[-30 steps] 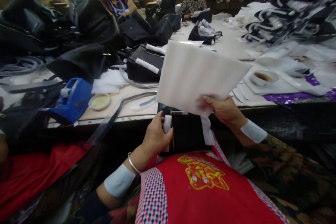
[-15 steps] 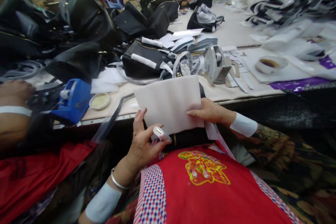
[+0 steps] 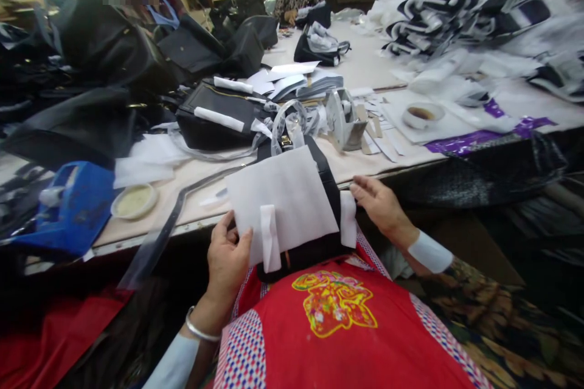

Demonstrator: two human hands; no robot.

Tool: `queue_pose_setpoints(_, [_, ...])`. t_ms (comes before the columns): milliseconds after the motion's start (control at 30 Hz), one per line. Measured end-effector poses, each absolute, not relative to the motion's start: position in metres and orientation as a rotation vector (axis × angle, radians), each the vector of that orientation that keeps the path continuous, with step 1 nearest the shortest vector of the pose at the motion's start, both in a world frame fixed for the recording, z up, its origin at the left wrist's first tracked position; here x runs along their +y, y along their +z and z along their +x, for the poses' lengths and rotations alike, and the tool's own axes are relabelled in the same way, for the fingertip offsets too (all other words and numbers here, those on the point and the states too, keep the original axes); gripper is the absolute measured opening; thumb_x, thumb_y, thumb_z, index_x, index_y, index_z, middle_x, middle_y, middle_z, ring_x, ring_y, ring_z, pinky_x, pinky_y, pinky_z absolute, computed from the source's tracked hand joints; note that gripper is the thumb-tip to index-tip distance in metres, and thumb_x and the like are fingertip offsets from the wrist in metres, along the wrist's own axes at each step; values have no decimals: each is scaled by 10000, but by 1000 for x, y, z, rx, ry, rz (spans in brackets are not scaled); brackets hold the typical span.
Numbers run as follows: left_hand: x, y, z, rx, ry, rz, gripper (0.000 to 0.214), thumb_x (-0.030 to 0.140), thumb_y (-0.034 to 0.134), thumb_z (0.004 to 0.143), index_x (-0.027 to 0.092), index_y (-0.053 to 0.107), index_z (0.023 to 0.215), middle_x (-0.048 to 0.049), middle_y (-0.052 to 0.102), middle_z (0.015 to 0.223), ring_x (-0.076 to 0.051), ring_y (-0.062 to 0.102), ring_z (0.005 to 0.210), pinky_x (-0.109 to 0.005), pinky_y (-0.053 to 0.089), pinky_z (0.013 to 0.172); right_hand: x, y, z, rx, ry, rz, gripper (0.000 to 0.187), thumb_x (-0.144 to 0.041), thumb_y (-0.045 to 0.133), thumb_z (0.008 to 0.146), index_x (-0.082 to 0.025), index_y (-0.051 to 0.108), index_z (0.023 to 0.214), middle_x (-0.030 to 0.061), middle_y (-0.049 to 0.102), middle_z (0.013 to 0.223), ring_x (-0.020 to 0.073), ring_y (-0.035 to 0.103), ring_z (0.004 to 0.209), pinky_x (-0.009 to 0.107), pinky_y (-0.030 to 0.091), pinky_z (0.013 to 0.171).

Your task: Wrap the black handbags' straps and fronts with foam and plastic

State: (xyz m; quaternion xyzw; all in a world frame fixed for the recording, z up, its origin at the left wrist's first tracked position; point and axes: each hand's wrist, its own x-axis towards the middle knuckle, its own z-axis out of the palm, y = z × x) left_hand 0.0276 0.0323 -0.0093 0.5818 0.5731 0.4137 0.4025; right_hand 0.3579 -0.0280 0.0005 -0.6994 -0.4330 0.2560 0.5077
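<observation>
A black handbag (image 3: 326, 177) rests on my lap against the table edge. A white foam sheet (image 3: 283, 188) lies at a slant over its front. My left hand (image 3: 230, 258) holds the sheet's lower left edge, thumb on top and fingers curled at the side. Beside that thumb, a white foam-wrapped strap (image 3: 270, 240) lies over the sheet. A second white wrapped strap (image 3: 348, 219) hangs at the bag's right side. My right hand (image 3: 383, 209) is by its top end, fingers stretched out; whether they touch it is unclear.
Behind the bag are another black bag (image 3: 219, 115), a grey tape dispenser (image 3: 344, 121) and a stack of sheets (image 3: 319, 86). A blue tape dispenser (image 3: 77, 206) and a round dish (image 3: 134, 202) stand left. A tape roll (image 3: 423, 115) lies right. Co-workers sit across the table.
The foam sheet has tilted and moved lower left on the bag. My left hand has let go of the wrapped strap and taken the sheet's edge; my right hand has left the sheet.
</observation>
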Motion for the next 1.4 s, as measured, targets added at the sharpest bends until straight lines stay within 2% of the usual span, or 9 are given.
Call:
queue_pose_setpoints(100, [30,-12,29,1335,948,1213,531,387,730,822,151,588,1276,-130,719,1177,-235,715,985,-347,593,842,-43,-19,347,-1211,723,-1832,332,-464,688,826,-155,675,948,65,697,844,211,635,732,331,519,659])
queue_pose_setpoints(233, [24,-7,31,1385,844,1227,396,448,773,772,151,723,1028,-61,773,975,-194,698,817,-263,563,691,-63,-18,333,-1352,330,-1926,204,-356,711,810,-173,621,809,64,628,870,212,590,781,329,479,696])
queue_pose_setpoints(433, [20,3,42,1435,871,1206,337,425,764,769,165,744,983,-42,782,921,-181,694,767,-261,553,680,-94,-7,326,-1566,504,-1608,157,-323,696,882,-194,650,959,34,628,884,184,598,799,295,496,723])
queue_pose_setpoints(600, [25,13,58,1399,585,1530,290,406,648,848,184,764,994,-52,790,914,-227,718,796,-293,539,693,-88,-8,331,-1613,492,-1463,281,-330,635,935,-200,660,1183,93,661,1069,220,634,970,347,532,853])
queue_pose_setpoints(700, [27,20,58,1437,322,1856,309,390,554,899,177,773,946,-87,789,923,-252,723,864,-296,509,713,-79,-14,338,-1457,378,-1569,262,-354,592,948,-191,694,1125,121,662,1129,246,634,1040,395,526,918])
queue_pose_setpoints(900, [31,29,49,1579,-262,2269,490,516,398,957,184,733,824,-146,757,822,-298,714,768,-315,385,578,-63,-33,339,-959,819,-1724,339,-426,552,917,-155,686,1072,40,669,724,183,608,559,315,517,519])
queue_pose_setpoints(1100, [43,19,30,1610,7,2276,415,555,479,921,211,680,803,-77,727,801,-252,678,752,-311,421,609,-59,-38,340,-1339,441,-1809,249,-344,600,896,-176,722,1033,88,699,946,220,649,833,346,517,767])
queue_pose_setpoints(1233, [51,8,24,1553,400,2158,328,492,543,905,202,693,931,-76,741,909,-235,683,818,-319,488,735,-59,-36,339,-1360,441,-1863,205,-328,602,901,-174,711,979,70,687,908,214,642,815,332,503,743])
queue_pose_setpoints(1400, [45,-2,32,1517,602,2076,229,410,546,911,215,643,840,-41,698,801,-217,651,740,-323,486,706,-61,-37,328,-1386,285,-1871,118,-274,604,891,-184,663,940,44,610,857,195,583,748,321,472,688])
